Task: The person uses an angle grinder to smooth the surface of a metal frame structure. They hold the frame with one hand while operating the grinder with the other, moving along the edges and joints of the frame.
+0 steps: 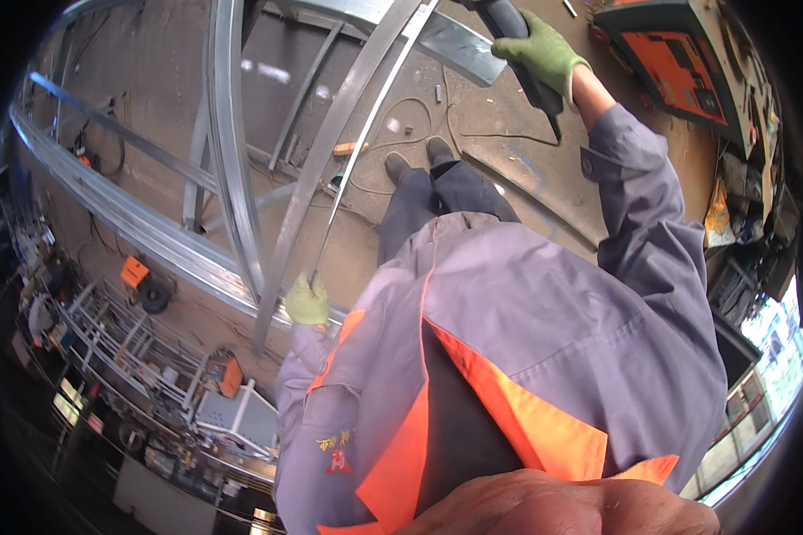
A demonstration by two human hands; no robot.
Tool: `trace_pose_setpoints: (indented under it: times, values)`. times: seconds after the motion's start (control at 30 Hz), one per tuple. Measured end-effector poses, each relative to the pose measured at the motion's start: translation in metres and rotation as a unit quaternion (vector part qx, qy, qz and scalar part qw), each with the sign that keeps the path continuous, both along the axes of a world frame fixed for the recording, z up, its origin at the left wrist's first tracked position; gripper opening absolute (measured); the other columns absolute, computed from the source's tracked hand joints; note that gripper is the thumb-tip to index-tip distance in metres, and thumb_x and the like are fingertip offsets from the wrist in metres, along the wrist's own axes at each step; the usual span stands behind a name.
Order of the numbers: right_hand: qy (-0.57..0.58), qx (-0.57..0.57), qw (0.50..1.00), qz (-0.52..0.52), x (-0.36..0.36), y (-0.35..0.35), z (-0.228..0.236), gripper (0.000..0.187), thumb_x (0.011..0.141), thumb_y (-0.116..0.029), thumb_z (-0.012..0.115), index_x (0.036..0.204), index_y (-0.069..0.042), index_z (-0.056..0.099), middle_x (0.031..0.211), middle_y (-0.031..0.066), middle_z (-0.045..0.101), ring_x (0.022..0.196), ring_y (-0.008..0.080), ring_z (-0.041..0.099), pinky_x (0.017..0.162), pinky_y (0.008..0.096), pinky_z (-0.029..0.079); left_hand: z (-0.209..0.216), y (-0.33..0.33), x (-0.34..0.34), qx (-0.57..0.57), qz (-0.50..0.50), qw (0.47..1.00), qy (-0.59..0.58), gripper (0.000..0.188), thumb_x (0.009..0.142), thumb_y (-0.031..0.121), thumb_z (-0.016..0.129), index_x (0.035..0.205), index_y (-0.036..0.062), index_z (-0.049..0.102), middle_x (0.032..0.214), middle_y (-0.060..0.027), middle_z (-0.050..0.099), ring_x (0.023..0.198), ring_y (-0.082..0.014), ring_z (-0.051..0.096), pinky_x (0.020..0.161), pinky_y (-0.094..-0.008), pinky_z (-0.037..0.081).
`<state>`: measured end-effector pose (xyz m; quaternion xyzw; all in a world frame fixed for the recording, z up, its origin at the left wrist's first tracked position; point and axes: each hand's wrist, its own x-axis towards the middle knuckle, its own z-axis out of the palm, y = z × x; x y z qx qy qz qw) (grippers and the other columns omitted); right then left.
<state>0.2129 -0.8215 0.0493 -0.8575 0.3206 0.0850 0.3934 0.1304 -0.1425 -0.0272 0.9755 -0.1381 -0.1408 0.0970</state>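
My right hand [544,55], in a green glove, is wrapped around a long black power tool [528,85] that looks like an angle grinder. A cord trails from its narrow end, and its head is cut off by the upper edge. At the lower left, my left hand [307,301], also gloved in green, is closed at the bottom end of a thin bright metal strip [372,131]. Its fingers show only in part. Alongside the strip slants a wide flat metal bar [326,147], part of or leaning on a frame of steel profiles [232,160].
Cords [419,102] curl over the floor near my shoes [400,166]. A loose metal bar [531,198] lies to their right. An orange-and-black machine [674,76] stands at upper right. Orange boxes [135,271] and metal racks [134,343] are at lower left.
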Motion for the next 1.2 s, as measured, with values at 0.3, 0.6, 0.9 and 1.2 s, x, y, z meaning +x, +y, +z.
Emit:
trace_pose_setpoints:
  times: [0.3,0.6,0.9,1.2]
  values:
    - [0.08,0.085,0.974,0.195,-0.048,0.156,0.028,0.092,0.083,-0.037,0.084,0.164,-0.011,0.049,0.133,0.0274,0.074,0.124,0.0423,0.072,0.106,0.0457,0.056,0.003,0.004,-0.002,0.02,-0.032,0.999,-0.023,0.029,0.101,0.034,0.073,0.118,0.0115,0.072,0.097,-0.0172,0.077,0.088,-0.043,0.074,0.075,-0.0558,0.056]
    - [0.089,0.128,0.959,0.238,-0.081,0.25,0.027,0.081,0.082,-0.036,0.081,0.155,-0.01,0.056,0.131,0.0251,0.075,0.122,0.0402,0.073,0.105,0.0468,0.055,0.008,-0.003,0.0,0.039,-0.01,0.999,0.007,0.038,0.104,0.043,0.066,0.126,0.0121,0.072,0.111,-0.0171,0.079,0.098,-0.0442,0.075,0.085,-0.0559,0.058]
    - [0.065,0.013,0.965,0.255,-0.139,0.352,0.023,0.085,0.082,-0.036,0.086,0.156,-0.006,0.057,0.124,0.0195,0.077,0.116,0.0317,0.074,0.105,0.0406,0.055,0.012,-0.001,0.0,0.024,-0.003,1.0,0.018,0.037,0.107,0.047,0.059,0.124,0.017,0.072,0.111,-0.0141,0.081,0.101,-0.0401,0.078,0.088,-0.0566,0.06]
    - [0.068,-0.024,0.995,0.069,-0.116,0.359,0.033,0.078,0.083,-0.04,0.088,0.147,-0.005,0.062,0.109,0.0176,0.08,0.1,0.0299,0.077,0.093,0.0421,0.06,0.014,0.001,0.003,-0.009,0.006,0.998,0.057,0.038,0.106,0.049,0.062,0.125,0.0183,0.075,0.115,-0.0157,0.081,0.108,-0.039,0.078,0.092,-0.0556,0.061]
